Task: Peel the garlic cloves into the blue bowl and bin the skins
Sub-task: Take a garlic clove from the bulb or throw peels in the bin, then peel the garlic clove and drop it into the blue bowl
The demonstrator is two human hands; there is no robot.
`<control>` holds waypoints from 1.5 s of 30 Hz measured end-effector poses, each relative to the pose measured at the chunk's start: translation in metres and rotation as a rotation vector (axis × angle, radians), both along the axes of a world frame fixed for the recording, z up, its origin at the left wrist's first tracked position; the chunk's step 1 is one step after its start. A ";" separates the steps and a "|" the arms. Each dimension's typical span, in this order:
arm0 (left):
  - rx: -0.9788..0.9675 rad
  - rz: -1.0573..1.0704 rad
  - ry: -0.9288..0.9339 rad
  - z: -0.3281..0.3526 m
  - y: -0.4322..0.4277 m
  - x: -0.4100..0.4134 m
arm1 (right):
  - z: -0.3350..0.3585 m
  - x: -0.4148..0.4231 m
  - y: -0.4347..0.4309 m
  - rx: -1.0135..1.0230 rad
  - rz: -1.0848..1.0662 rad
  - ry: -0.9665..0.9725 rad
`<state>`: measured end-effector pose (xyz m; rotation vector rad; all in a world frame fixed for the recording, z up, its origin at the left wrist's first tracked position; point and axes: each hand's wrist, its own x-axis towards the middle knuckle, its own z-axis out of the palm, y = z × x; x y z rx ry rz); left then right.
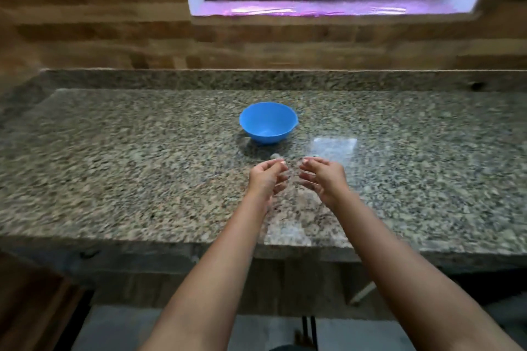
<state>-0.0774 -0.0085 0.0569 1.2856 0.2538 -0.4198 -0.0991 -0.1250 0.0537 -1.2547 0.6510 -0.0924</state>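
— Where are our things? The blue bowl (268, 122) stands upright on the tabletop (114, 179), just beyond our hands, and looks empty.
— Our left hand (266, 178) and right hand (323, 177) hover close together, palms facing. The fingers (281, 163) are loosely curled and apart, pinching nothing we can make out.
— Any garlic?
— Only a pale speck (275, 155) between the bowl and our left hand, too blurred to call a clove.
— We judge a clove light and firm, slippery once bare, with papery, brittle skin. We'd pinch it by its ends and tear the skin from the root tip.
— The bowl looks like light plastic, so a knock may slide it.
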 end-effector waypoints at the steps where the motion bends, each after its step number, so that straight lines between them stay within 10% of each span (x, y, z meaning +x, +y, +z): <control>1: 0.009 -0.007 0.009 -0.001 -0.013 0.006 | -0.003 0.006 -0.014 -0.009 -0.013 0.012; 23: 0.308 -0.063 -0.124 -0.038 -0.046 0.099 | -0.060 0.094 -0.080 -0.769 0.190 0.266; 37: 0.409 0.099 -0.087 -0.060 -0.019 0.119 | 0.016 0.152 -0.029 -0.549 0.079 -0.148; 45: 0.819 -0.312 -0.364 -0.060 -0.022 0.125 | -0.007 0.119 -0.028 -0.427 0.066 -0.105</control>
